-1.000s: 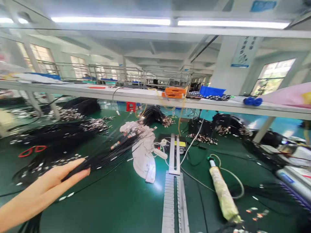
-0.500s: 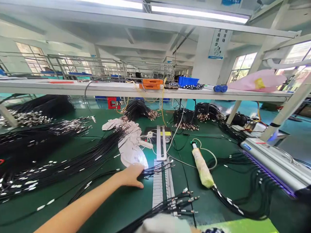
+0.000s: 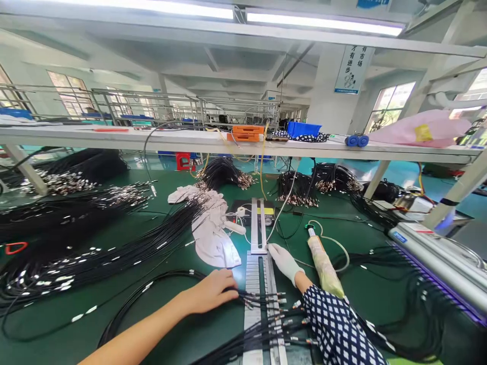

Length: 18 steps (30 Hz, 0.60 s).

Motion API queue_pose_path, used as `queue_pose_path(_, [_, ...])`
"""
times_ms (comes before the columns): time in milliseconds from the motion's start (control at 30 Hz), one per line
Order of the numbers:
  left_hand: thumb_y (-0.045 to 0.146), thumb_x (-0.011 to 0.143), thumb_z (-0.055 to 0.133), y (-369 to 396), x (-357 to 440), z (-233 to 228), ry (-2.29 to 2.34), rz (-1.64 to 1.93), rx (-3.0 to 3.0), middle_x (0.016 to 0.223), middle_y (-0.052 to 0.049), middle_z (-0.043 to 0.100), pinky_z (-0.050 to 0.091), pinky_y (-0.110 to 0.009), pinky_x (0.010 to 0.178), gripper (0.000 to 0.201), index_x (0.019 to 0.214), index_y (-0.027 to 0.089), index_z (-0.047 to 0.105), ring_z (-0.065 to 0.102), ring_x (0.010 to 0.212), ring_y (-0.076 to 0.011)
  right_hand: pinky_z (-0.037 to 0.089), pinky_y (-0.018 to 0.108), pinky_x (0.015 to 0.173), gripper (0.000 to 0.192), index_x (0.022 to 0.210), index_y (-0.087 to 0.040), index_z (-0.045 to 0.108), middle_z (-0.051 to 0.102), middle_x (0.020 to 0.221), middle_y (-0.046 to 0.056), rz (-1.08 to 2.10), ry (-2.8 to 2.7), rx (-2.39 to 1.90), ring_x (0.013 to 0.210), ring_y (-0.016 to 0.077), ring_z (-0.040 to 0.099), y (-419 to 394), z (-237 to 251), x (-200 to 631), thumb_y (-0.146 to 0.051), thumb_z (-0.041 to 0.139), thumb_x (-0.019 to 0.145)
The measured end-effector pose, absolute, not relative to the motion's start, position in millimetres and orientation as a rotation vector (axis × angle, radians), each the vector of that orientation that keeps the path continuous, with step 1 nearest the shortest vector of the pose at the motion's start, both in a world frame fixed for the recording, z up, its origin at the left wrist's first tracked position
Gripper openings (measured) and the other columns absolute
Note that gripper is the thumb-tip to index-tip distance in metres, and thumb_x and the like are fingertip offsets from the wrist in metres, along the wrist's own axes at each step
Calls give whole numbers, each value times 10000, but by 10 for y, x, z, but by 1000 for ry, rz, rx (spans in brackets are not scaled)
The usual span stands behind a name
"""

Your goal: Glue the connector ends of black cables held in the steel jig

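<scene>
My bare left hand (image 3: pixel 213 293) is closed around a bundle of black cables (image 3: pixel 247 299), whose tipped ends lie across a grooved metal rail (image 3: pixel 251 274). In a white glove, my right hand (image 3: pixel 285 261) has its fingers stretched out and close together. Its fingertips reach the near corner of a slotted metal bar (image 3: pixel 259 228) on the rail's far end; the thumb is not clearly visible. A second bundle of black cables (image 3: pixel 262 334) crosses the rail closer to me. Behind my left hand lies a crumpled white cloth (image 3: pixel 213 246) under a long cable bundle.
Heaps of black cables (image 3: pixel 49 238) cover the left side of the green table. A wrapped tube (image 3: pixel 323 263) lies to the right, beside a silver bar-shaped machine (image 3: pixel 437 263). A dark box (image 3: pixel 238 207) sits behind the rail, below a white shelf (image 3: pixel 182 144).
My right hand has come up from the bottom edge to the slotted bar. My left hand has moved slightly nearer with its cable bundle, now across the rail lower down. The view has shifted slightly.
</scene>
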<state>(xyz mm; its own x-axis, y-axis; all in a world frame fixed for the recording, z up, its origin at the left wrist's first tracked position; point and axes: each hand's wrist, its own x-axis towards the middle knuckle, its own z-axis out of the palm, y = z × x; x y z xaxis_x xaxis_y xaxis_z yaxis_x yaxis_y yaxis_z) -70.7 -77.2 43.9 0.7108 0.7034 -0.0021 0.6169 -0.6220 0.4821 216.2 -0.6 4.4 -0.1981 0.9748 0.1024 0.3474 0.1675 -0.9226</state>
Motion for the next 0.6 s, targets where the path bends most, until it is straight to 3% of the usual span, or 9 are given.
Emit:
queue_pose_path(67, [416, 950, 435, -751, -736, 399, 1082, 284, 2362, 971, -63, 648, 418, -335, 878, 323, 936, 213, 687, 581, 948, -224, 398, 434, 1029, 448, 982, -196, 679, 700, 1044, 84, 1008, -1681, -1283, 1051, 255, 602, -38, 14, 2149, -579, 469, 882])
queue_pose_path(133, [393, 877, 533, -693, -757, 317, 1131, 323, 2143, 896, -56, 664, 433, -327, 851, 267, 849, 182, 694, 594, 895, -217, 441, 421, 988, 453, 1044, -195, 661, 694, 1065, 85, 1011, -1673, -1286, 1037, 246, 612, -61, -1, 2155, -568, 445, 900])
queue_pose_path(267, [432, 786, 580, -575, -788, 191, 1174, 307, 1816, 665, -30, 640, 466, -290, 639, 317, 786, 134, 688, 605, 666, -188, 533, 384, 846, 507, 1144, -174, 627, 694, 1095, 113, 1066, -1673, -1264, 985, 238, 652, -174, -19, 2217, -575, 417, 915])
queue_pose_path(433, [379, 784, 579, -489, -665, 200, 1263, 499, 1940, 799, -48, 689, 462, -292, 754, 252, 772, 156, 698, 613, 794, -192, 463, 390, 998, 503, 1251, -199, 572, 617, 1281, 118, 1023, -1660, -1268, 1177, 245, 580, -423, -14, 2304, -557, 458, 916])
queue_pose_path(533, [315, 821, 531, -465, -476, 159, 1331, 546, 2009, 828, -51, 656, 448, -296, 755, 221, 826, 167, 696, 585, 804, -193, 455, 387, 981, 406, 1102, -194, 651, 675, 1127, 100, 983, -1674, -1279, 1071, 247, 610, -613, 25, 2288, -510, 467, 926])
queue_pose_path(600, [280, 845, 514, -464, -353, 115, 1304, 554, 2028, 846, -47, 630, 451, -293, 764, 214, 894, 176, 695, 579, 802, -186, 485, 357, 871, 351, 939, -192, 691, 695, 922, 66, 966, -1746, -1308, 904, 231, 628, -772, 76, 2258, -471, 478, 929])
